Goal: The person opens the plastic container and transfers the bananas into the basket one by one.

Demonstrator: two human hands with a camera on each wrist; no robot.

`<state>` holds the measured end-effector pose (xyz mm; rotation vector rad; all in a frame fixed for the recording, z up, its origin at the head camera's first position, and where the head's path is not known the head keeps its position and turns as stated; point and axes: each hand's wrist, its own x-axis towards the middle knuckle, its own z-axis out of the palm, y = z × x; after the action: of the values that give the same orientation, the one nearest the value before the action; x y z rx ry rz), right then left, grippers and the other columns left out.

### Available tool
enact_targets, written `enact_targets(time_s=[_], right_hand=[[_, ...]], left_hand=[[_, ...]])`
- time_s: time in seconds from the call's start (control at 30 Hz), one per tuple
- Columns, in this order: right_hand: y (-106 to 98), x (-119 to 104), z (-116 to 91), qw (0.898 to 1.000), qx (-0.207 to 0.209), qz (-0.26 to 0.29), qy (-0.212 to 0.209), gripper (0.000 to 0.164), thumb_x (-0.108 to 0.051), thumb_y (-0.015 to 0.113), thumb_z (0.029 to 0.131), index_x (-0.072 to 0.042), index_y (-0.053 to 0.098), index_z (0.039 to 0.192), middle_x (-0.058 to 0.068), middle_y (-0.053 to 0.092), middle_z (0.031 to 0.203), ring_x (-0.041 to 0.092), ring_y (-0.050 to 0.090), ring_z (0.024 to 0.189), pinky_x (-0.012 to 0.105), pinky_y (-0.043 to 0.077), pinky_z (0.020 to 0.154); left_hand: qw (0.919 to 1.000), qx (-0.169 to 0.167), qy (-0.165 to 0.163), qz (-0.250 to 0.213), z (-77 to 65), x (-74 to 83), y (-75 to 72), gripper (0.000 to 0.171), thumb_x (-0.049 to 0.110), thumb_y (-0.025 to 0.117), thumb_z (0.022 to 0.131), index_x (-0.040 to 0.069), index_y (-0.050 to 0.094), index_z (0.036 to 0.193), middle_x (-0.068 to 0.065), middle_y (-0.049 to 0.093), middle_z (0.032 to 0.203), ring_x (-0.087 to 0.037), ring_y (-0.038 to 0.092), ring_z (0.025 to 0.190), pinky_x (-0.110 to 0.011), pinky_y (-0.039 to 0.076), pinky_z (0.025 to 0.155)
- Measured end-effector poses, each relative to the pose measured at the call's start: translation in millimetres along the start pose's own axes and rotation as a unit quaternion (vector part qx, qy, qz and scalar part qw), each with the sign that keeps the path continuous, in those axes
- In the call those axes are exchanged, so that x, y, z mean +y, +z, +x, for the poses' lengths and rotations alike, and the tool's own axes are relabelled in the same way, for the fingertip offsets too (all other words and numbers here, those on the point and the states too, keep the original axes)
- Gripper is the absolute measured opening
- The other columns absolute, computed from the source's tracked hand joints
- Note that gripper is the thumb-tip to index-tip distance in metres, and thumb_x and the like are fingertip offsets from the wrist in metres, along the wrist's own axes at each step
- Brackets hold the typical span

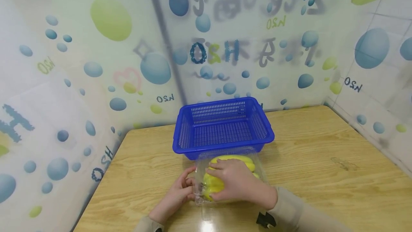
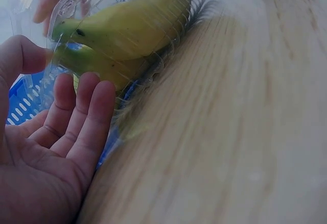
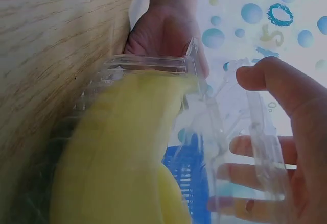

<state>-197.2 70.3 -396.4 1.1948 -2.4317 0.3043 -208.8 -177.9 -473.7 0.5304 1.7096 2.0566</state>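
A clear plastic clamshell box point(image 1: 200, 174) stands on the table with yellow bananas point(image 1: 236, 158) inside. Its lid point(image 3: 263, 147) is slightly raised from the base in the right wrist view. My left hand point(image 1: 178, 191) holds the box at its left end; the thumb point(image 2: 36, 55) meets the rim and the fingers point(image 2: 99, 112) curl below it. Over the top lies my right hand point(image 1: 236, 180), fingers spread across the lid, the bananas beneath. Through the clear plastic the right fingers point(image 3: 245, 175) show on the lid's outer side.
A blue plastic basket point(image 1: 222, 148) with perforated sides stands right behind the box. The wooden table point(image 1: 322, 160) meets walls point(image 1: 128, 63) patterned with blue and green dots at the back and sides.
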Motion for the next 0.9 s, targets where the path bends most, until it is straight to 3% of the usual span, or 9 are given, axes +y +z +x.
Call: enact_targets(time_s=[0.53,0.9], right_hand=[[-4,-5,2,0.992,-0.123,-0.012,0.015,0.069,-0.050,0.071,0.077,-0.019,0.055,0.137,0.002,0.051,0.141,0.027,0.048,0.128,0.050,0.044,0.098],[-12,-1,-6,0.988,-0.152,-0.008,0.006,0.076,-0.041,0.073,0.076,-0.024,0.045,0.144,0.002,0.044,0.147,0.027,0.042,0.133,0.053,0.042,0.098]], left_hand=[[0.9999,0.010,0.001,0.000,-3.9,-0.4,-1.1,0.076,-0.011,0.047,0.080,-0.006,0.010,0.146,0.000,0.054,0.090,-0.009,0.057,0.079,-0.024,0.054,0.068],[0.9996,0.022,-0.015,0.009,-0.5,1.0,1.1,0.075,-0.010,0.047,0.080,-0.005,0.013,0.147,-0.002,0.055,0.091,-0.010,0.059,0.078,-0.026,0.055,0.069]])
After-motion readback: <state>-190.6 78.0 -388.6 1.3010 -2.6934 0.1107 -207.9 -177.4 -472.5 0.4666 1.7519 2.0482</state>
